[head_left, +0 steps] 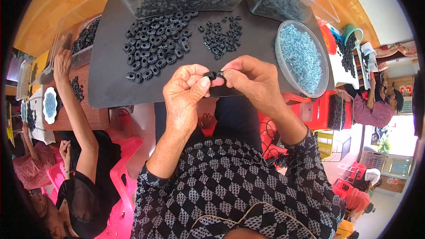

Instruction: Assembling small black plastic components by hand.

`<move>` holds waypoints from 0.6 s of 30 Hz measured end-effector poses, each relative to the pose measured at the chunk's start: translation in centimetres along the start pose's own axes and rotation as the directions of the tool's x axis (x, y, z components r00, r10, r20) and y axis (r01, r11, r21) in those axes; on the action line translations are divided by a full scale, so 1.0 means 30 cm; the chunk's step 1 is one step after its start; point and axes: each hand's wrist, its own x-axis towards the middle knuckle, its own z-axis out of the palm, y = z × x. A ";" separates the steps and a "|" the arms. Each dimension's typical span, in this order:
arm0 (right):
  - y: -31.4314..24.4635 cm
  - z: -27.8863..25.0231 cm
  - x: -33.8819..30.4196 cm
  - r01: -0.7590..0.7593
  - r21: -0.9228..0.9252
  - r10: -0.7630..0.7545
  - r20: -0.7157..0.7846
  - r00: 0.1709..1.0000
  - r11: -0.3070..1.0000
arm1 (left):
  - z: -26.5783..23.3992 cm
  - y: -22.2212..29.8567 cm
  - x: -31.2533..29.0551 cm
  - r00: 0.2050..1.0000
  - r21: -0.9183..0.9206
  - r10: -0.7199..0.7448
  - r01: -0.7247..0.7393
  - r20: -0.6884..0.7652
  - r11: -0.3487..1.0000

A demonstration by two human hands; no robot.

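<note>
Over the near edge of the dark table, my left hand point(182, 93) pinches a ribbed black plastic piece point(210, 75), which looks like a cord lock body. Thumb and forefinger of my right hand point(256, 82) close on a smaller black plastic piece point(220, 74), its end at the first piece; whether it is inside cannot be seen. Beyond my left hand spreads a pile of larger black pieces point(155, 46) with holes. Farther right lies a smaller heap of little black pieces point(223, 35).
A round clear tub point(326, 73) of shiny bluish bits, perhaps small springs, stands at the right. Clear bins point(128, 2) of black pieces line the far side. At left, a co-worker's arm point(79, 106) reaches toward another bin. Pink chairs point(128, 172) and other people are around.
</note>
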 end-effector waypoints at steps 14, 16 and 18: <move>0.041 0.107 0.040 0.604 -0.708 -0.755 0.155 0.637 0.365 | 0.048 0.032 0.012 0.961 -0.312 -0.150 0.072 -0.234 0.948; 0.023 0.087 0.061 0.648 -0.615 -0.742 0.146 0.655 0.450 | 0.012 0.031 0.013 0.975 -0.364 -0.161 0.095 -0.156 0.927; 0.030 0.051 0.111 0.612 -0.678 -0.769 0.108 0.630 0.406 | 0.012 0.047 0.011 0.970 -0.400 -0.212 0.148 -0.121 0.905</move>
